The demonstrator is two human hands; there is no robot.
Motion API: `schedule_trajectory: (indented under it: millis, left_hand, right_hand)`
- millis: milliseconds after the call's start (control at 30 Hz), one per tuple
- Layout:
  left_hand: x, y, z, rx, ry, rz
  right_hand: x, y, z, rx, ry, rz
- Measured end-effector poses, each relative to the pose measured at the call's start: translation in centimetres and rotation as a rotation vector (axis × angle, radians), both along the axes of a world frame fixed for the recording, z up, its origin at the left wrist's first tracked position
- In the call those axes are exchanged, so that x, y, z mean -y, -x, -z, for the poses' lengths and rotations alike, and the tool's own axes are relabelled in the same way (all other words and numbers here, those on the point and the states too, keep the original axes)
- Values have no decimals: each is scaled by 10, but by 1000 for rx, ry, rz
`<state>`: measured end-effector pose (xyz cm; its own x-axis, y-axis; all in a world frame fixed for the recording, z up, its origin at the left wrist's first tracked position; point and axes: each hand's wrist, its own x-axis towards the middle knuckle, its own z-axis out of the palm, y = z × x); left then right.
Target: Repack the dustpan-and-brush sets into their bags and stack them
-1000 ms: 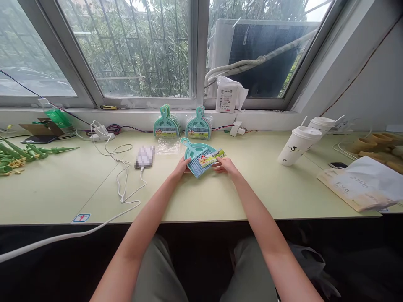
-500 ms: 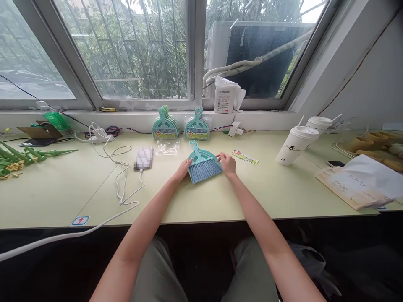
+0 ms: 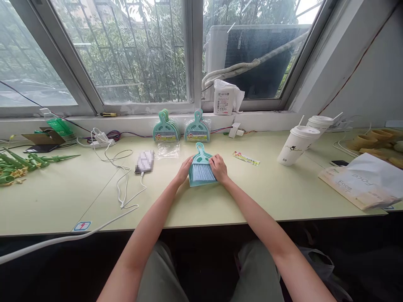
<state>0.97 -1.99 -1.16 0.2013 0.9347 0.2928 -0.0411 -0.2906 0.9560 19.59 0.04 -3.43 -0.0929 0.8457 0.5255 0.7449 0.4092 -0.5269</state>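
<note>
A mint-green dustpan (image 3: pixel 194 183) lies on the table in front of me, its handle pointing to the window. Nested in it is a hand brush (image 3: pixel 203 173) with pale blue bristles. My left hand (image 3: pixel 183 170) grips the dustpan's left edge, fingers closed on it. On the opposite side, my right hand (image 3: pixel 219 168) is closed over the right edge, with fingers on the brush's head. A clear plastic bag (image 3: pixel 168 150) lies flat beyond my left hand. To the right of my right hand is a printed label strip (image 3: pixel 246 158).
Bagged dustpan sets (image 3: pixel 166 128) and another bagged set (image 3: pixel 197 127) lean against the wall. White paper cups (image 3: pixel 296 144) and a paper bag (image 3: pixel 362 184) stand to the right. On the left, a white cable (image 3: pixel 124 188) runs to a blurred device (image 3: pixel 144 161).
The dustpan and brush have turned straighter and shifted slightly right. My right hand has moved in from the edge onto the brush's head. My left hand stays on the left edge.
</note>
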Motion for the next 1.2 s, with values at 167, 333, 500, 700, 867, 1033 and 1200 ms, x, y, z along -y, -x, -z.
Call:
schedule_trajectory:
  millis: [167, 333, 500, 700, 867, 1033, 1200]
  left_hand:
    - [-2, 0, 3, -58, -33, -33]
    - [0, -4, 10, -126, -62, -134]
    - [0, -8, 11, -65, -62, -28]
    - [-18, 13, 19, -251, 96, -166]
    - [-16, 37, 13, -749, 129, -346]
    - [-14, 41, 14, -1015, 59, -470]
    - [-12, 42, 13, -948, 26, -497]
  right_hand:
    - [-3, -3, -3, -14, 33, -38]
    - [5, 2, -7, 135, -52, 17]
    - [12, 12, -12, -11, -69, 121]
    - [15, -12, -40, -194, -201, 113]
    - [2, -59, -34, 300, -20, 294]
    - [-12, -80, -6, 466, 179, 346]
    - [-8, -66, -9, 453, 89, 372]
